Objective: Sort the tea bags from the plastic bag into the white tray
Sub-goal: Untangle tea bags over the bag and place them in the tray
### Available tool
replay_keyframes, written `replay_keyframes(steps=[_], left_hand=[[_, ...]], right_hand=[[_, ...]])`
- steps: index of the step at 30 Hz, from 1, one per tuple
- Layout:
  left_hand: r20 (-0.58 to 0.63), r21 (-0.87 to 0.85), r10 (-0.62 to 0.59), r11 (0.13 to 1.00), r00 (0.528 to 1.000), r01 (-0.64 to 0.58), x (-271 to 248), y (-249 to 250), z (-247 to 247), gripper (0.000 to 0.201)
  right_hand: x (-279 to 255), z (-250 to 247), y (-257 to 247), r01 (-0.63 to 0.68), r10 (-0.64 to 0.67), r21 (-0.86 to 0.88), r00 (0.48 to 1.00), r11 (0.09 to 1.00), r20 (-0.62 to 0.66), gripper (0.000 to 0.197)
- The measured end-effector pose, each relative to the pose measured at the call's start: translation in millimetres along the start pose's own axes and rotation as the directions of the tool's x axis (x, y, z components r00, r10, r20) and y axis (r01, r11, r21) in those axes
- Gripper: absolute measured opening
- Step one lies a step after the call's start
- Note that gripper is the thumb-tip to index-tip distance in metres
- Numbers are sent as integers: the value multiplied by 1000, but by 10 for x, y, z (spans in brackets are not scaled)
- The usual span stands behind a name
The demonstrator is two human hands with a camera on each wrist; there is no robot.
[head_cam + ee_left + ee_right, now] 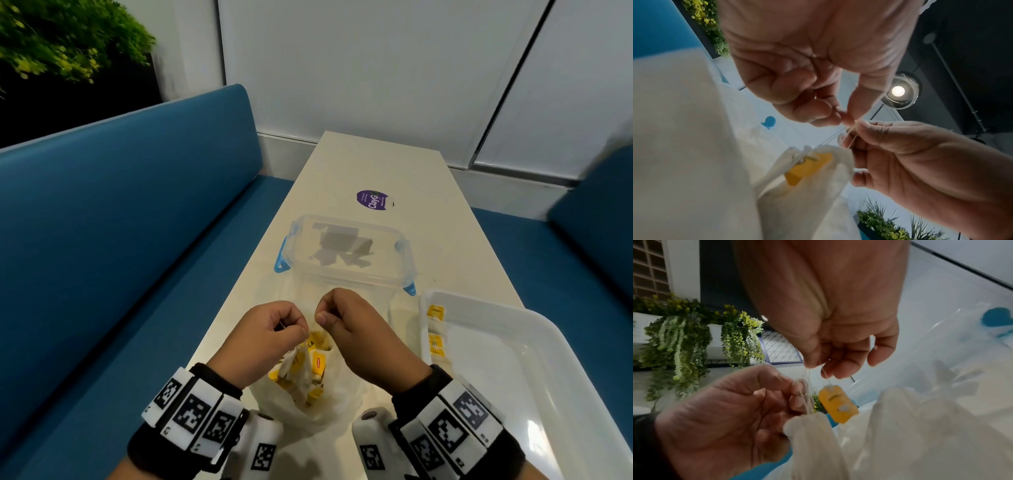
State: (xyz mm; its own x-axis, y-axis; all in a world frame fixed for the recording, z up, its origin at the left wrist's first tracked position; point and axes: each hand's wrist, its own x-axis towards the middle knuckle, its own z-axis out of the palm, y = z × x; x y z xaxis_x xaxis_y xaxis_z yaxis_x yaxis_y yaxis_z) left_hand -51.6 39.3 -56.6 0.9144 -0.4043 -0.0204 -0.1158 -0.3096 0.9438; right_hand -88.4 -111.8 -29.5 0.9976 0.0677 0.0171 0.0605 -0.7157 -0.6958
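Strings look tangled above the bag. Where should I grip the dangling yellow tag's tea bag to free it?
Take the yellow tag by its flat faces, coming from the right hand side: it hangs clear below the fingers, while the strings bunch together at the left hand.

white tray [513, 359] cut off at the right and bottom edges, tea bags [301, 373] in the plastic bag [318, 404] partly hidden under both hands, tag print blurred

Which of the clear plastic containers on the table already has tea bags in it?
The white tray at the right: yellow-tagged tea bags line its left wall. The clip-lid box behind the hands shows no tea bags.
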Motion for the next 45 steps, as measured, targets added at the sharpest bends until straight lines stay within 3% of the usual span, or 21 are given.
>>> replay_keyframes(steps=[3,8,20,29,34,39,45], left_hand=[[-49,50,-2,999,999,5,21,-59,1,23],[-136,78,-12,997,991,23,31,-123,7,13],[-177,195,44,981,983,-8,-3,-97,116,13],[-181,87,3,996,983,13,-41,-103,75,11],[-344,121,72,992,936,-32,-91,-86,84,18],[-295,330,98,944,950,6,-169,98,112,12],[-280,369,70,928,957,40,-135,132,131,16]], right_hand=[[17,6,36,-26,26,81,1000,996,-5,19],[41,24,50,-33,33,83,999,996,6,20],[41,82,39,-59,56,101,998,993,35,20],[42,77,59,-63,61,110,998,992,22,22],[38,79,47,-75,71,117,997,990,33,19],[35,77,47,-79,75,105,996,991,44,17],[35,75,25,-80,75,99,996,992,55,23]])
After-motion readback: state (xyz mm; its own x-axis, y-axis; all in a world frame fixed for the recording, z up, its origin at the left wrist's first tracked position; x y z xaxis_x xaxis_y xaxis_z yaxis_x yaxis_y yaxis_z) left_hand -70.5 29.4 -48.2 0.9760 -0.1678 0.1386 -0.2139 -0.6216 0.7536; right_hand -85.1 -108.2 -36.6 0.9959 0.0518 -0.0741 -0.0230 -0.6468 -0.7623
